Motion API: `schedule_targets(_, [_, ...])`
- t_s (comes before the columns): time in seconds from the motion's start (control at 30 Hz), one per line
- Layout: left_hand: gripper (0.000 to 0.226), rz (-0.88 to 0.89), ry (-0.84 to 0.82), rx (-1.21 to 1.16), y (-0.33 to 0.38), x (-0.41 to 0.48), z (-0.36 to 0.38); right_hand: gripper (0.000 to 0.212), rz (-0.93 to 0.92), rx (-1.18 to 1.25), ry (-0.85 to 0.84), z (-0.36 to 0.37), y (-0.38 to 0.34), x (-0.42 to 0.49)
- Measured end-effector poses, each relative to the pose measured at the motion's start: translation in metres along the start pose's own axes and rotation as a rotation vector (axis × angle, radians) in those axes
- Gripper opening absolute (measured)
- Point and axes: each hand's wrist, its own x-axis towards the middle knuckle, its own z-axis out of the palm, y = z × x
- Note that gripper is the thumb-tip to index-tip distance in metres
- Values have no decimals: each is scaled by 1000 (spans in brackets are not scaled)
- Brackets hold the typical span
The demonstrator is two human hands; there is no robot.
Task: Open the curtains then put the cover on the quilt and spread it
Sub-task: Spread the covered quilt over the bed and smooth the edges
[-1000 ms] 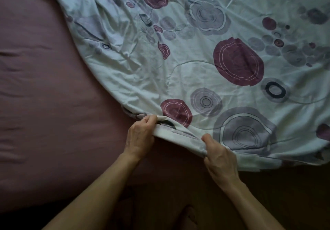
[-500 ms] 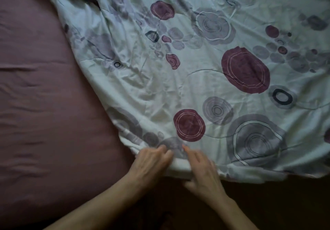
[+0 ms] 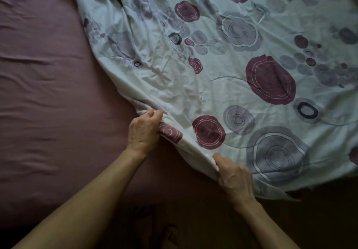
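Quilt (image 3: 222,70), pale with maroon and grey rings, lies rumpled across the right and upper part of the bed, its near edge running diagonally down toward the right. Bare mauve sheet (image 3: 48,94) fills the left side. Left hand (image 3: 144,130) has its fingers curled tight around a bunched fold at the quilt's edge, a ring on one finger. Further right and lower, the right hand (image 3: 235,179) grips the same edge, thumb on top and fingers tucked beneath the fabric. Dark floor (image 3: 319,219) shows at lower right.
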Motion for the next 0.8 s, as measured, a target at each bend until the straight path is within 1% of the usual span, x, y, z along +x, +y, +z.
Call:
schedule_targets(0.1, [24,-134,9,-369,-1,-23,2,11,-10,4,-47,11,-2,-9])
schedule_targets(0.13, [26,-160,-1,-435,-1,-30,2,10,-21,19,-47,14,-5,-13])
schedule_targets(0.17, [26,-137,-14,-449,-4,-36,1,10,-25,33,-49,18,-6,-16])
schedule_targets(0.2, [22,-72,-34,-423,-8,-42,-2,10,-26,40,-66,22,-6,-19])
schedule_targets(0.27, [7,156,-75,-244,-18,-59,-11,13,-24,47,-142,32,-1,-27])
schedule_targets(0.3, [3,287,-89,-87,-25,-68,-15,16,-31,39,-198,36,1,-32])
schedule_targets(0.33, [5,397,-151,95,-33,-78,-19,20,-62,4,-268,41,-1,-38])
schedule_targets(0.37, [4,442,-317,288,-38,-87,-23,23,-107,-44,-345,45,-5,-44])
schedule_targets(0.4, [8,407,-502,438,-42,-95,-27,27,-145,-90,-417,49,-11,-51])
schedule_targets(0.43, [14,351,-620,545,-44,-100,-29,31,-160,-121,-467,52,-19,-57])
schedule_targets(0.47, [16,306,-654,584,-44,-101,-33,33,-148,-138,-488,53,-26,-60])
schedule_targets(0.5, [12,304,-630,607,-42,-101,-38,35,-129,-142,-479,51,-30,-61])
schedule_targets(0.53, [7,351,-539,587,-39,-99,-44,38,-120,-133,-453,50,-32,-59])
schedule_targets(0.6, [23,387,-346,482,-32,-101,-53,57,-126,-60,-385,43,-37,-53])
schedule_targets(0.67, [27,389,-204,425,-22,-102,-53,79,-177,105,-267,27,-60,-45])
schedule_targets(0.7, [27,385,-160,424,-17,-104,-50,84,-216,196,-215,20,-77,-39])
schedule_targets(0.73, [27,388,-122,414,-13,-105,-46,84,-235,273,-192,14,-96,-34])
schedule_targets(0.77, [28,372,-95,411,-11,-106,-42,77,-236,347,-190,10,-113,-28])
schedule_targets(0.8, [28,342,-65,400,-10,-104,-39,61,-230,410,-188,5,-126,-23])
